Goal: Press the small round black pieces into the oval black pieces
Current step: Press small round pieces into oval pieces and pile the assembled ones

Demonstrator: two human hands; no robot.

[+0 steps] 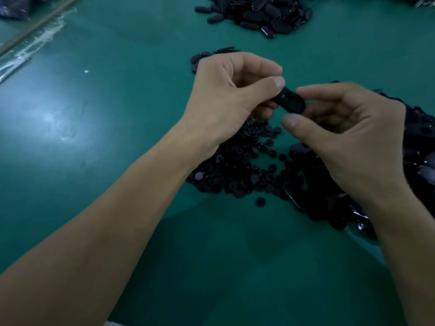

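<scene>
One oval black piece (290, 101) is held in the air between both hands, above the table's middle. My left hand (226, 95) pinches its left end between thumb and curled fingers. My right hand (348, 132) curls round its right end, thumb tip just below it. Whether a small round piece sits in the oval piece is too dark to tell. Beneath the hands lies a heap of small round black pieces (237, 168). A pile of oval black pieces (317, 184) lies under and right of my right hand.
The green table (106, 118) carries another heap of oval black pieces (261, 14) at the far edge and a few more (207, 55) behind my left hand. One round piece (260, 201) lies alone nearer me. Clear plastic wrap (30, 45) lies far left.
</scene>
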